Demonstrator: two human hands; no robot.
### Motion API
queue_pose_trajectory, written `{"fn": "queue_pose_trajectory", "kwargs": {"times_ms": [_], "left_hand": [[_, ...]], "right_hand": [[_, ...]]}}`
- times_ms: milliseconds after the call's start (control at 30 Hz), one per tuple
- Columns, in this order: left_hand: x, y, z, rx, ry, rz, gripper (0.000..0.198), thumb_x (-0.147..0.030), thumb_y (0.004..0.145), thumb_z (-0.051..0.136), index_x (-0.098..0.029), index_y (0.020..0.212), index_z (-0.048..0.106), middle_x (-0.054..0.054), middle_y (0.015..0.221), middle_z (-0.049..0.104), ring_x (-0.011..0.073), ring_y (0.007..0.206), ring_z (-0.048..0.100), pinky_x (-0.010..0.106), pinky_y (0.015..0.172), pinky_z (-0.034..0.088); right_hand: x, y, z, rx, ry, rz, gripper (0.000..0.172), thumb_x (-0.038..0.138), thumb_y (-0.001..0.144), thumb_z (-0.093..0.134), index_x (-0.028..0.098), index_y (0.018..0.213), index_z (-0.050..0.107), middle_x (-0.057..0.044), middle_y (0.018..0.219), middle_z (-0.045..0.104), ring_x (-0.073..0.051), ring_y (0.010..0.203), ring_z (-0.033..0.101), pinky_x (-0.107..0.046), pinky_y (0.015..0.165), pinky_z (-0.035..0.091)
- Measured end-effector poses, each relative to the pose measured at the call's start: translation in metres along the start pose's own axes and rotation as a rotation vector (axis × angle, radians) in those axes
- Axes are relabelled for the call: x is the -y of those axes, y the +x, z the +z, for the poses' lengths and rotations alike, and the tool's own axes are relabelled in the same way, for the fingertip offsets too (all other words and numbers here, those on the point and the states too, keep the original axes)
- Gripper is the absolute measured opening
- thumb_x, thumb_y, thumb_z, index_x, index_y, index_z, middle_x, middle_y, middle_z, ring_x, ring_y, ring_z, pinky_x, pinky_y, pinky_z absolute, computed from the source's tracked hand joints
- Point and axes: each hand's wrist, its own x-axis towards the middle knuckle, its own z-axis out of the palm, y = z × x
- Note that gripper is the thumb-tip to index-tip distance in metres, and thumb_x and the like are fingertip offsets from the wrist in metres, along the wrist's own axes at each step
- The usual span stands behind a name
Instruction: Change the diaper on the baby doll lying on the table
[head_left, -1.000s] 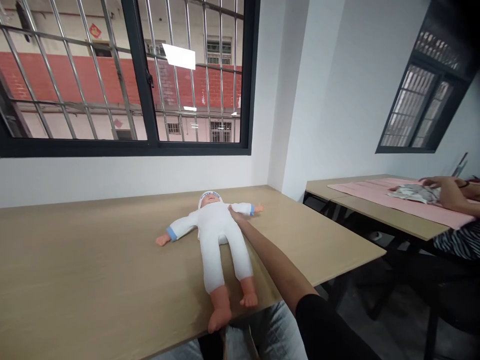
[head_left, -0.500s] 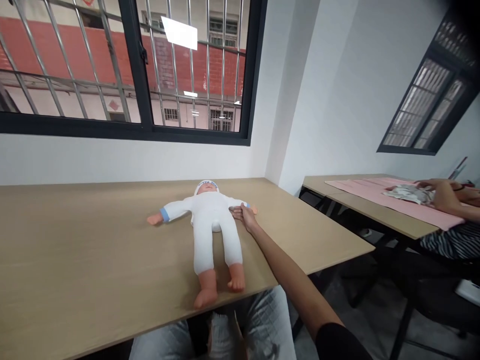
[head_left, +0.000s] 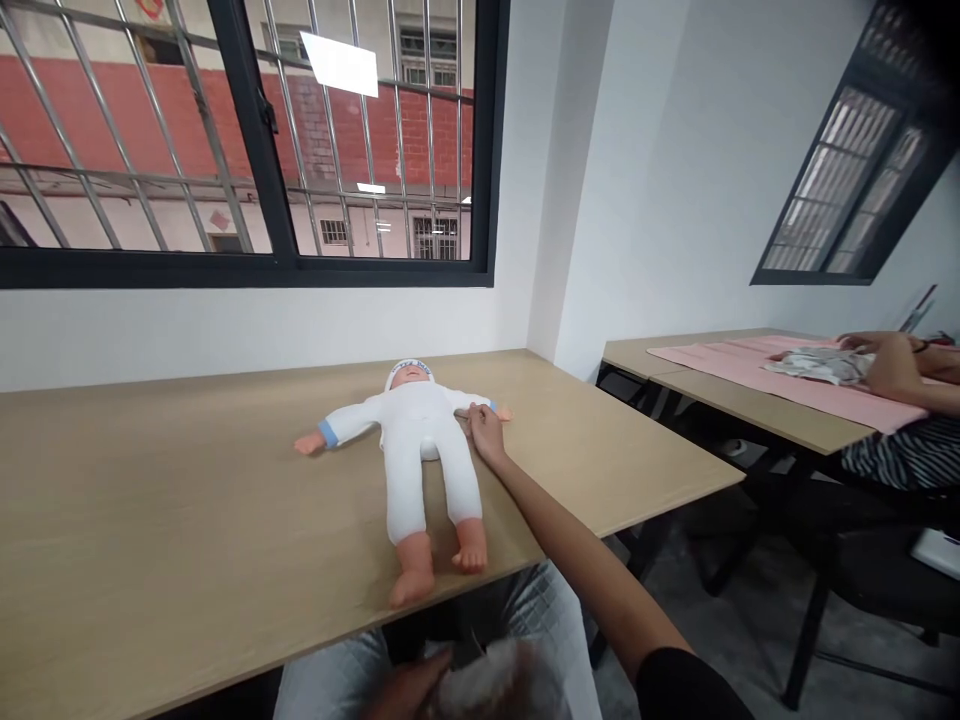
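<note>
- Doll [head_left: 420, 440] lies on its back at mid-frame on the wooden table [head_left: 150, 520], head toward the window wall, feet at the near table edge, both arms spread.
- Right hand [head_left: 486, 432] rests just right of centre, at the doll's sleeve near the blue cuff. Fingers lie loosely curled against the white cloth, touching it; no firm clench visible.
- Change over the last second: the hand has slid from the doll's chest and shoulder outward along the arm to the cuff end. The doll itself keeps the same pose; its apparent shift in frame follows head motion.
- Reading: the hand appears to be working at the sleeve rather than moving the doll as a whole.
- Left hand [head_left: 409, 690] shows at the bottom edge, below the table line, over the lap. It touches a pale fuzzy thing [head_left: 491, 685], blurred; whether the fingers close around it cannot be told. This hand is not in the earlier views.
- Right of frame: a second table [head_left: 712, 385] with a pink cloth [head_left: 795, 385]; another person's hand [head_left: 885, 362] rests on a patterned garment [head_left: 817, 365] there, much as before.
</note>
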Motion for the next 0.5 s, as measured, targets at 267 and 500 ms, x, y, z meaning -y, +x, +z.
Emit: {"fn": "queue_pose_trajectory", "kwargs": {"times_ms": [267,500], "left_hand": [[0.001,-0.026,0.026,-0.103,0.052,0.051,0.042,-0.062,0.073,0.049,-0.023,0.079,0.063,0.003,0.082,0.058,0.0268,0.100,0.054,0.043,0.084,0.045],[-0.010,-0.024,0.003,-0.040,0.113,0.133,0.048,-0.063,0.075,0.039,-0.024,0.078,0.065,0.001,0.070,0.057,0.0226,0.088,0.059,0.039,0.080,0.046]], "right_hand": [[0.007,-0.014,0.001,0.003,-0.381,-0.209,0.034,0.040,0.091,0.030,0.019,0.080,0.054,-0.003,0.088,0.061,-0.014,0.081,0.052,-0.024,0.070,0.036],[0.054,-0.025,-0.009,-0.053,-0.134,-0.226,0.026,0.038,0.087,0.039,0.019,0.085,0.055,-0.005,0.089,0.061,-0.016,0.083,0.055,-0.026,0.076,0.042]]}}
